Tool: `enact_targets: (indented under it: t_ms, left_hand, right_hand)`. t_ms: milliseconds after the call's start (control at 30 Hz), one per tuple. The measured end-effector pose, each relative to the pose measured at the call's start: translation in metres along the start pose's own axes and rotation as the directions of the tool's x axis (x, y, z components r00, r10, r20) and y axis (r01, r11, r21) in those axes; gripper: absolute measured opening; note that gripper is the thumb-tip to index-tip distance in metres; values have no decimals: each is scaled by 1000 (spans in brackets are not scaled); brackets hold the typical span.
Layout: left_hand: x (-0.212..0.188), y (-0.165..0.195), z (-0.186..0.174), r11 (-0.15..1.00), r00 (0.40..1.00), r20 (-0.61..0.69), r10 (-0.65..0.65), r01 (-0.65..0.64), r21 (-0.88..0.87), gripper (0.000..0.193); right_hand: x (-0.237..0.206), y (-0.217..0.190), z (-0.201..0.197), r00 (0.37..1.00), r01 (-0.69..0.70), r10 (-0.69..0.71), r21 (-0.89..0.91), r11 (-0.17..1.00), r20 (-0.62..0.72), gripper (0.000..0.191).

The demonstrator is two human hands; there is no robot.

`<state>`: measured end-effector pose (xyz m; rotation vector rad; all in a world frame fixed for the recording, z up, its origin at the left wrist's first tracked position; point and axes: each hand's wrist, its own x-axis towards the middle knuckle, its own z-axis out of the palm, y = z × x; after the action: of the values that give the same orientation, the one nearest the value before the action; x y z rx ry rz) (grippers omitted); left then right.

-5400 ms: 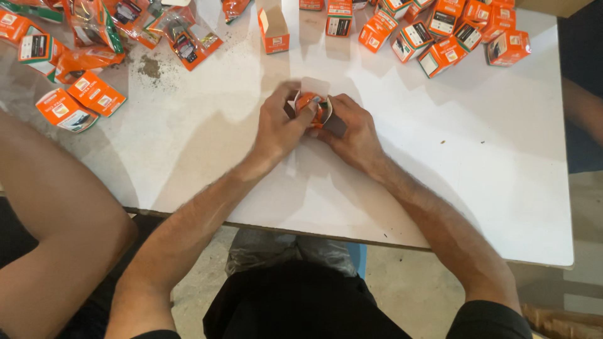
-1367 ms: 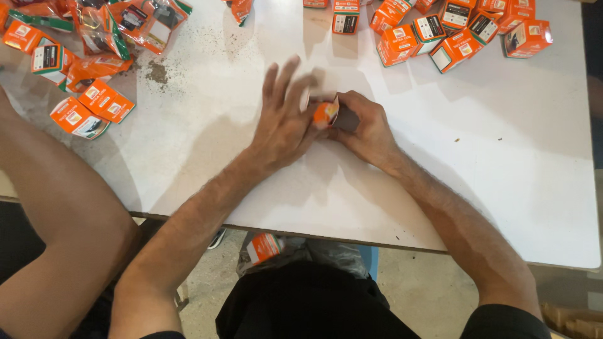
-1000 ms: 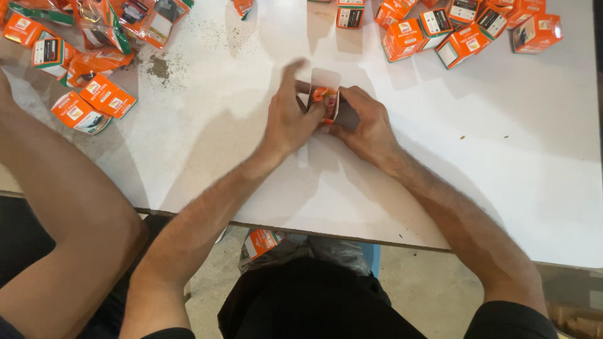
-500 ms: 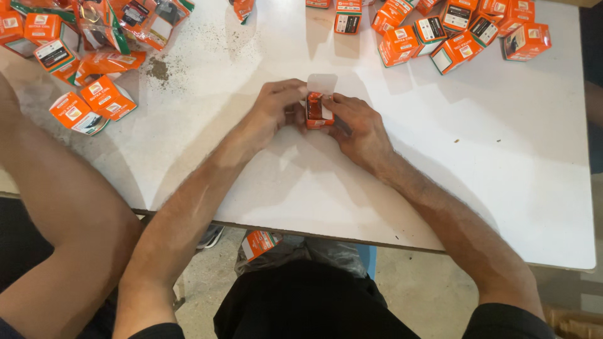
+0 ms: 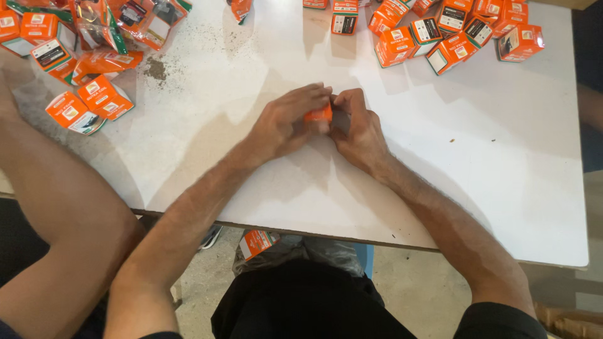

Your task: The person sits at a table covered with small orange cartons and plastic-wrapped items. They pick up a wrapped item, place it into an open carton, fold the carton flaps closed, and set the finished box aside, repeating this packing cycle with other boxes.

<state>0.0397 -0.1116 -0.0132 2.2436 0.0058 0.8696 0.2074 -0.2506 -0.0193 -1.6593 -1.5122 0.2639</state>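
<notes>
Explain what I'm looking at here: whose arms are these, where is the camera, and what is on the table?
The camera sits on a person's head and looks down at their own two bare hands. The left hand and right hand meet around one small orange box above a white table. More orange boxes lie along the far edge, and boxes and wrappers are heaped at far left. The big arm at the left belongs to someone else. Another box lies on the floor.

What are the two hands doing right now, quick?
Left hand: closed on the small orange box, fingers curled over it.
Right hand: closed on the same box from the other side.
</notes>
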Motion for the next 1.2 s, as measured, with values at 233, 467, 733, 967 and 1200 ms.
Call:
enact_targets:
  t_ms: [233,467,733,967,1200]
  left_hand:
    - [0,2,0,999,998,-44,-40,40,-6,31]
    - [-2,2,0,999,999,4,-38,37,19,14]
    - [-13,30,-12,948,996,84,-8,-19,317,36]
    - [-139,89,-39,885,983,-69,168,-120,451,12]
    - [-229,106,11,594,921,48,-387,209,777,72]
  right_hand:
    - [0,-3,0,1000,5,-5,27,1000,3,56]
    - [2,-8,-3,998,58,-58,6,998,22,55]
    - [-4,3,1,976,216,-212,-153,964,43,42]
    - [6,13,-26,890,88,-193,-259,962,-414,72]
    - [-3,-10,1,877,336,-374,-170,926,-302,63]
